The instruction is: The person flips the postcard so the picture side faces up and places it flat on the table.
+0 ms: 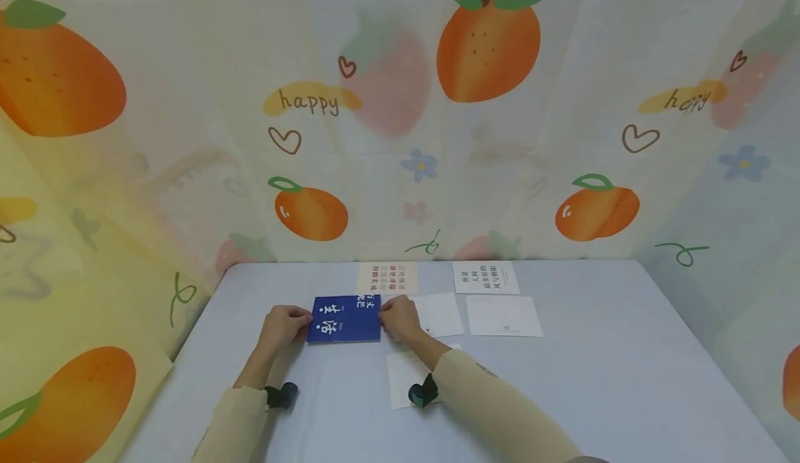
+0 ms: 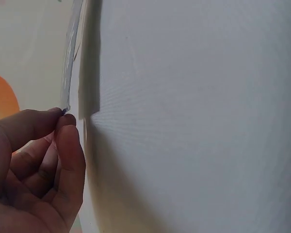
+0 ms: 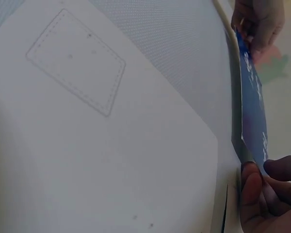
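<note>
A blue card (image 1: 344, 320) with white lettering is held at its two short sides over the table. My left hand (image 1: 284, 325) pinches its left edge between thumb and fingertips; the left wrist view shows the card edge-on (image 2: 71, 63), thin and shiny, at the fingertips. At the opposite edge, my right hand (image 1: 400, 317) pinches the card near the middle of that side. The right wrist view shows both hands on the card (image 3: 252, 102), tilted, with its lettered face turned from the camera. A white card (image 1: 440, 314) lies just right of the right hand, partly covered by it.
Behind the blue card lies a beige card with lettering (image 1: 387, 278). To its right are a white card with dark lettering (image 1: 486, 278) and a mostly blank white one (image 1: 505, 316). Another white card (image 1: 400, 380) lies under the right forearm. A fruit-print curtain (image 1: 475, 199) stands behind the table.
</note>
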`<act>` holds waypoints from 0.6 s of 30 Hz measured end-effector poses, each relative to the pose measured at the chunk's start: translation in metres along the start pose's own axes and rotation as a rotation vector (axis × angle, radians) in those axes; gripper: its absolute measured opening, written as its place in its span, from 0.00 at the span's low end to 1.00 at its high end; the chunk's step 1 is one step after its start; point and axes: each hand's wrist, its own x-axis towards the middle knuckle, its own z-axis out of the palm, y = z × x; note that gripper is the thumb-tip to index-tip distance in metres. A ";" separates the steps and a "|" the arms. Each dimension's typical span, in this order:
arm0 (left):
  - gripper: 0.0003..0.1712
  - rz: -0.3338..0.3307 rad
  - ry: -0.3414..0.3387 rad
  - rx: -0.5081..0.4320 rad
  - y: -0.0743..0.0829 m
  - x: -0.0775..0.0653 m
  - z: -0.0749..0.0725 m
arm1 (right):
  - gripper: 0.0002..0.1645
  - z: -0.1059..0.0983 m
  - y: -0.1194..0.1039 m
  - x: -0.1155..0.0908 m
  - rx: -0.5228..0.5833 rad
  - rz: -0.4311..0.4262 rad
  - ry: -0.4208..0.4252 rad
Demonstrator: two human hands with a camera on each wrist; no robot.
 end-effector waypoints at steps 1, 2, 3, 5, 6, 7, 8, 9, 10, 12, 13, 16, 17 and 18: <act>0.11 -0.004 -0.003 0.002 0.000 0.000 0.000 | 0.09 0.000 0.000 0.000 -0.018 -0.005 0.001; 0.11 -0.012 -0.006 0.004 0.000 0.001 0.000 | 0.09 0.000 -0.001 0.000 -0.036 -0.010 0.001; 0.11 -0.019 -0.010 0.006 -0.001 0.001 -0.001 | 0.08 0.000 -0.001 0.000 -0.049 -0.013 0.001; 0.11 -0.031 -0.019 0.011 -0.001 0.000 -0.001 | 0.08 0.000 -0.002 -0.001 -0.071 -0.020 0.001; 0.11 -0.035 -0.023 0.017 -0.001 0.000 -0.001 | 0.08 0.000 -0.002 0.000 -0.079 -0.022 -0.001; 0.11 -0.040 -0.027 0.020 -0.001 0.000 -0.001 | 0.08 0.000 -0.002 0.000 -0.084 -0.025 -0.004; 0.11 -0.044 -0.031 0.024 -0.001 0.000 -0.001 | 0.08 0.000 -0.002 0.000 -0.089 -0.028 -0.007; 0.11 -0.047 -0.034 0.025 -0.001 -0.001 -0.001 | 0.08 0.000 -0.002 0.000 -0.095 -0.032 -0.010; 0.11 -0.051 -0.037 0.026 -0.001 -0.001 -0.001 | 0.08 0.000 -0.002 0.000 -0.099 -0.033 -0.015; 0.11 -0.053 -0.038 0.030 -0.001 -0.001 0.000 | 0.07 0.000 -0.002 0.000 -0.103 -0.034 -0.021; 0.11 -0.054 -0.039 0.032 -0.001 -0.001 0.000 | 0.07 0.000 -0.002 0.000 -0.106 -0.033 -0.023; 0.11 -0.051 -0.039 0.039 -0.002 -0.001 0.001 | 0.07 -0.001 -0.003 0.000 -0.103 -0.031 -0.031; 0.11 -0.051 -0.038 0.043 -0.002 -0.001 0.001 | 0.07 -0.002 -0.003 -0.001 -0.104 -0.032 -0.033; 0.11 -0.053 -0.038 0.044 -0.002 -0.001 0.001 | 0.07 -0.002 -0.003 -0.001 -0.103 -0.032 -0.036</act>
